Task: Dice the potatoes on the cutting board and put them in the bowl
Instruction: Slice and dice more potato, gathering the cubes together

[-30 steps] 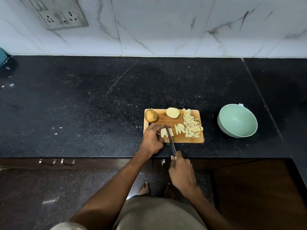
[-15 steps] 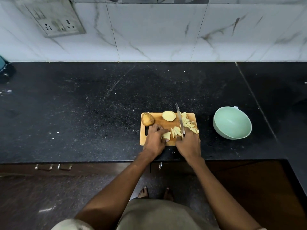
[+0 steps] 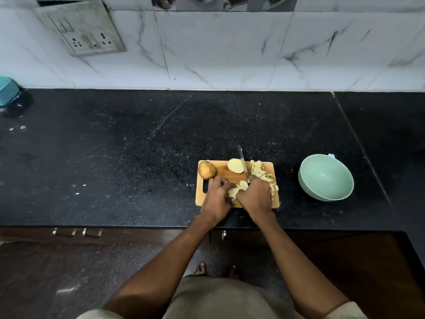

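A wooden cutting board [image 3: 222, 171] lies on the black counter. At its far left corner sits a whole brown potato [image 3: 206, 169], and a cut potato half [image 3: 235, 166] lies beside it. Diced pieces [image 3: 259, 171] are heaped on the right side. My left hand [image 3: 216, 199] holds pale potato slices [image 3: 233, 192] down on the board. My right hand [image 3: 255, 199] grips the knife handle, and the knife [image 3: 242, 163] blade points away from me over the slices. The mint green bowl [image 3: 326, 180] stands empty to the right of the board.
A marble-tiled wall with a socket plate [image 3: 85, 31] rises behind the counter. A teal object [image 3: 7, 90] sits at the far left edge. The counter's front edge runs just below the board, with drawer handles [image 3: 77, 232] underneath. Small white crumbs [image 3: 79, 189] dot the counter on the left.
My right hand has come forward from the counter edge onto the board beside my left hand, swinging the knife so its blade points away. The view has tilted up a little.
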